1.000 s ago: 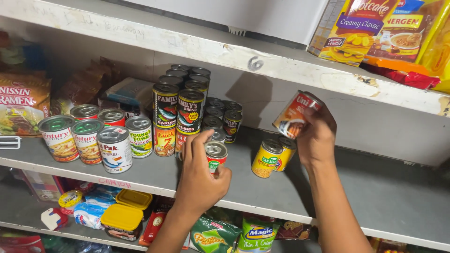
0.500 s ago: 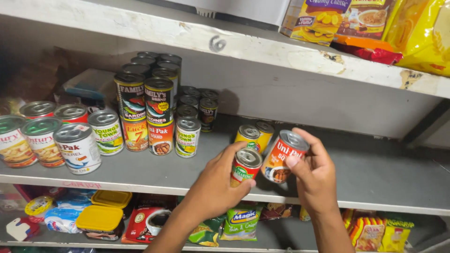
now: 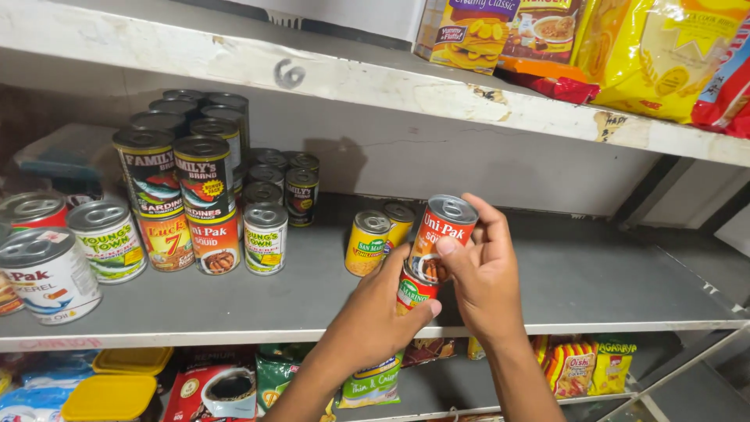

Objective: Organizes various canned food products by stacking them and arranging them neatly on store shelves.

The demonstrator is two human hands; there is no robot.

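Note:
My right hand [image 3: 486, 280] grips an orange and red can [image 3: 437, 236], held upright just above the grey middle shelf [image 3: 594, 273]. Directly under it sits a smaller red and green can [image 3: 412, 293], gripped by my left hand [image 3: 376, 320]. The orange can rests on top of the smaller one or just above it. Two yellow cans [image 3: 369, 242] stand on the shelf right behind my hands.
Stacked tins [image 3: 205, 181] fill the left of the shelf, with larger white-labelled cans [image 3: 48, 273] at the far left. Yellow snack packets [image 3: 656, 55] lie on the upper shelf. Packets and yellow-lidded tubs [image 3: 133, 361] crowd the lower shelf.
My right hand brought the orange can down from high at the back to over the small can. My left hand carried the small can rightward from the stacked tins.

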